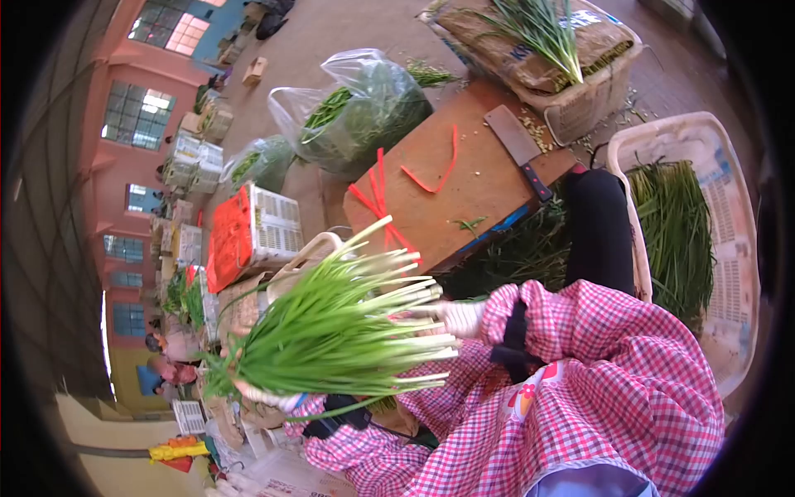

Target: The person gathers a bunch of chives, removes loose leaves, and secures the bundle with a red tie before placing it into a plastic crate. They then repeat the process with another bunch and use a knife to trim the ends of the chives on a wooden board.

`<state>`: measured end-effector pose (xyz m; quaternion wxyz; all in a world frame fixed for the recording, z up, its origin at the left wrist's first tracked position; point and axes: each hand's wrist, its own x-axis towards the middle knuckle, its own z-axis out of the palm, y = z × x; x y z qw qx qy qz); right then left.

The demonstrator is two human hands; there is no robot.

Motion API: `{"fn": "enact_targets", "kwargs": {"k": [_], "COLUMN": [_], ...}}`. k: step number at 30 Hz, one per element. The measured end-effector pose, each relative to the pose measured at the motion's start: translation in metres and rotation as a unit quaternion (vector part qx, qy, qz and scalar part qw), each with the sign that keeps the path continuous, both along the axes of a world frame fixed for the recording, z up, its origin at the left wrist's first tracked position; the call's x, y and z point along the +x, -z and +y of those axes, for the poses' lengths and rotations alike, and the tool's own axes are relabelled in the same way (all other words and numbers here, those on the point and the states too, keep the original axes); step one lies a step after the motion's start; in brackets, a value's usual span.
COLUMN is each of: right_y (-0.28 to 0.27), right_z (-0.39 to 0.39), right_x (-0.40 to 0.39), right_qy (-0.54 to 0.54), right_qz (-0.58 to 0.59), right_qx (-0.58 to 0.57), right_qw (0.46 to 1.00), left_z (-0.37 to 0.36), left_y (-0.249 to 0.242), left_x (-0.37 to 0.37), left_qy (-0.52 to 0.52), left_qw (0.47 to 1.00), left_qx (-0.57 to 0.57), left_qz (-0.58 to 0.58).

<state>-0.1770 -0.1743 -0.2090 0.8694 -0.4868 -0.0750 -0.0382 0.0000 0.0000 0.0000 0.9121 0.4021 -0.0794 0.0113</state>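
Observation:
A large bunch of garlic chives (pixel 339 319), green leaves with pale stalk ends, is held in front of my body, stalk ends to the right. My left hand (pixel 258 393) is closed around its leafy end from below, mostly hidden by the leaves. At the stalk end, my right hand (pixel 447 319) grips the bunch; its fingers are blurred and partly covered by stalks. Beyond the bunch lies a brown board (pixel 431 178) carrying a cleaver (pixel 513 137) with a dark handle, and red ties (pixel 439 166). More red strips (pixel 378 195) lie at the board's near-left edge.
A white plastic crate (pixel 737 273) on the right holds long green leaves (pixel 671 236). Another crate (pixel 592 108) at the top carries brown sacking and green stalks (pixel 542 41). Clear bags of greens (pixel 364 112) stand behind the board. Left are a crate with red cover (pixel 232 236) and other people (pixel 174 352).

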Motion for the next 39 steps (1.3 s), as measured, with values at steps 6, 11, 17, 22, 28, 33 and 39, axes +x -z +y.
{"fn": "enact_targets", "kwargs": {"k": [6,11,17,22,28,33,39], "right_y": [-0.047,-0.036,-0.067,-0.069,-0.044,-0.041,-0.029], "right_z": [-0.061,-0.076,-0.044,-0.042,-0.110,-0.126,-0.157], "right_x": [-0.086,-0.109,-0.075,-0.048,-0.035,-0.037,-0.087], "right_qy": [-0.081,-0.017,0.103,0.230,0.334,0.372,0.406], "right_qz": [0.244,0.263,0.124,0.172,0.181,0.161,0.198], "right_qx": [-0.031,0.022,-0.139,0.314,0.338,0.298,0.314], "right_qw": [0.966,0.964,0.977,0.905,0.861,0.864,0.835], "left_z": [0.022,-0.032,-0.062,-0.102,-0.137,-0.147,-0.128], "left_y": [-0.012,-0.035,-0.033,-0.046,-0.037,-0.028,-0.011], "left_x": [0.040,0.022,0.026,-0.013,-0.030,-0.036,0.004], "left_qy": [0.075,0.053,0.109,0.091,0.209,0.229,0.129], "left_qw": [0.995,0.992,0.990,0.988,0.946,0.938,0.954], "left_qx": [-0.049,-0.045,-0.041,0.112,0.227,0.237,0.222], "left_qz": [0.043,0.107,0.080,0.049,0.102,0.104,0.155]}}
